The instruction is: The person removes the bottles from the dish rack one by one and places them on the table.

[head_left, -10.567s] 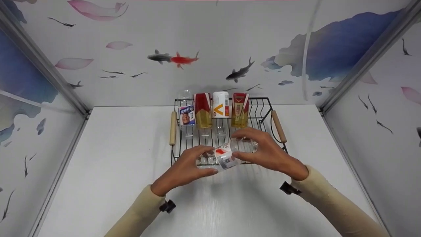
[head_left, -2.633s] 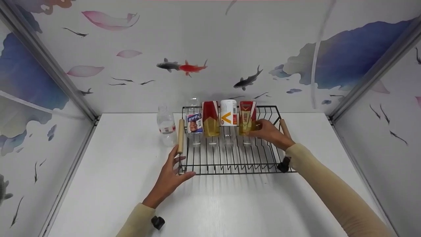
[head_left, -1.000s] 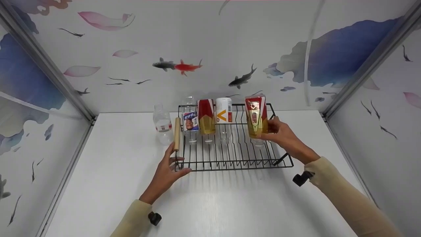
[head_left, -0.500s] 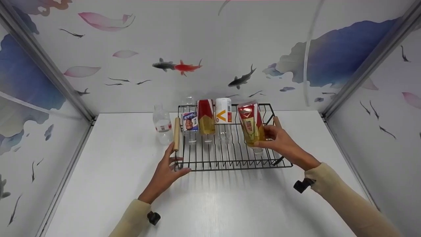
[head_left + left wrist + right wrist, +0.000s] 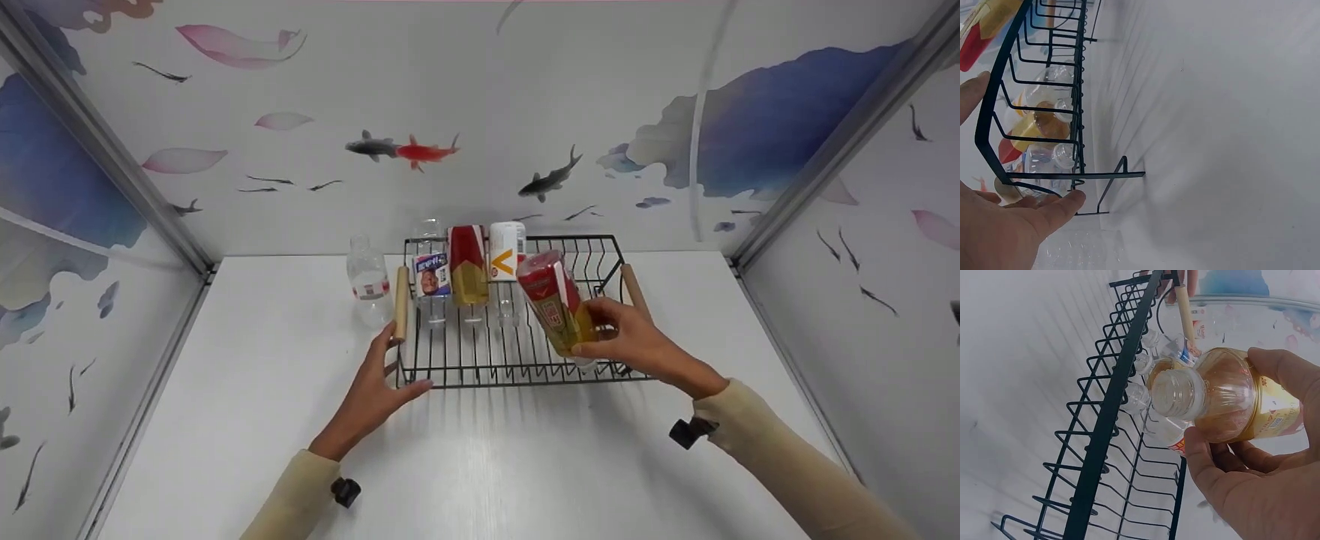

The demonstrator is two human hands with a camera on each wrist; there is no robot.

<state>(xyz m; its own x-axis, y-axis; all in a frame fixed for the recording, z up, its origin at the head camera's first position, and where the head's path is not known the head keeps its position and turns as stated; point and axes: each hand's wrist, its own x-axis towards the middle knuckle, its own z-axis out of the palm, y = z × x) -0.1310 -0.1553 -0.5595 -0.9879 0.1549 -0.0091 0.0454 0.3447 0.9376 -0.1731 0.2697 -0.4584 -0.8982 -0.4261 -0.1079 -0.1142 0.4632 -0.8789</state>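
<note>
White table (image 5: 525, 465), walled on three sides by fish-print panels. On it a black wire rack (image 5: 517, 371) with wooden handles. Three bottles stand neck-down in the rack's back row (image 5: 469, 262); a clear water bottle (image 5: 368, 289) stands on the table just beside the rack's left handle. My right hand (image 5: 630, 345) holds a tea bottle (image 5: 551, 304) with a red-and-gold label above the rack's front right part — tilted, neck down, fingers and thumb curled round its lower body. My left hand (image 5: 371, 390) rests at the rack's front left corner, fingers (image 5: 1055, 208) straight, touching the wire — holding nothing.
</note>
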